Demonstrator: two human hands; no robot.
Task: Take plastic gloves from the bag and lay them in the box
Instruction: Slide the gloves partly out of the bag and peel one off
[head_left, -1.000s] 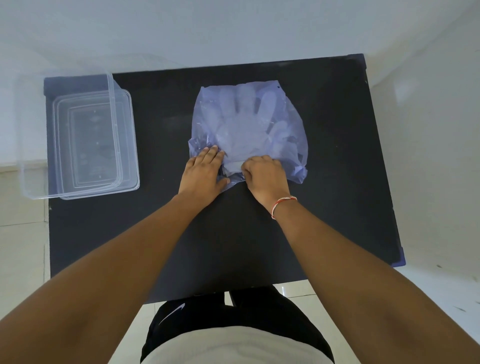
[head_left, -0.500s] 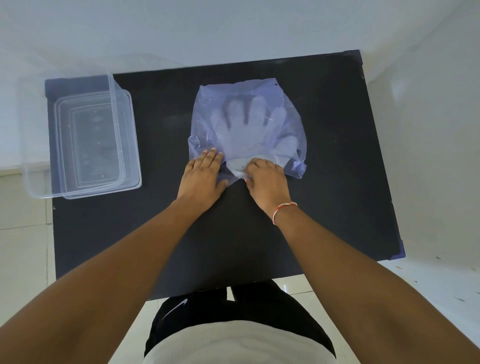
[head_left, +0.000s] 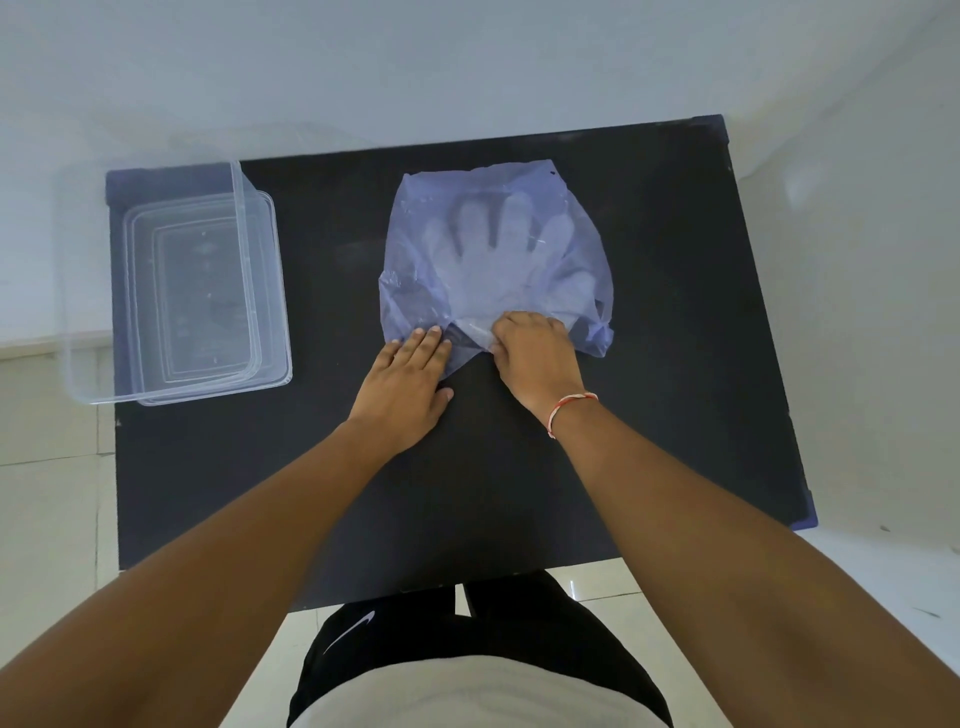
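Head view, near to far. Nearest: dark shorts and pale shirt hem at the bottom edge; both forearms reaching out over the black table.

Left hand flat, fingers straight and together, fingertips pinning the near-left edge of the bag; pressing, not gripping. Right hand curled, knuckles up, fingers bunched on the near opening of the bag where the glove cuffs lie; pinching clear film, but whether bag film or glove cuff, cannot tell. Red-and-white thread band on the right wrist.

Mid-table: thin bluish bag lying flat, mouth toward the person. Plastic gloves inside it, finger shapes spread and pointing to the far side.

Left side, well apart from the bag: clear box, apparently resting on its lid, overhanging the table's left edge. No glove seen in it.

Progress, judged: early. Bag mouth being worked open; no glove out yet. Left to do: draw a glove free, carry it left, lay it in the box, repeat.

Against the frame half a second before: hands placed slightly farther apart, left hand shifted a little left on the bag edge; glove outline and box unchanged.
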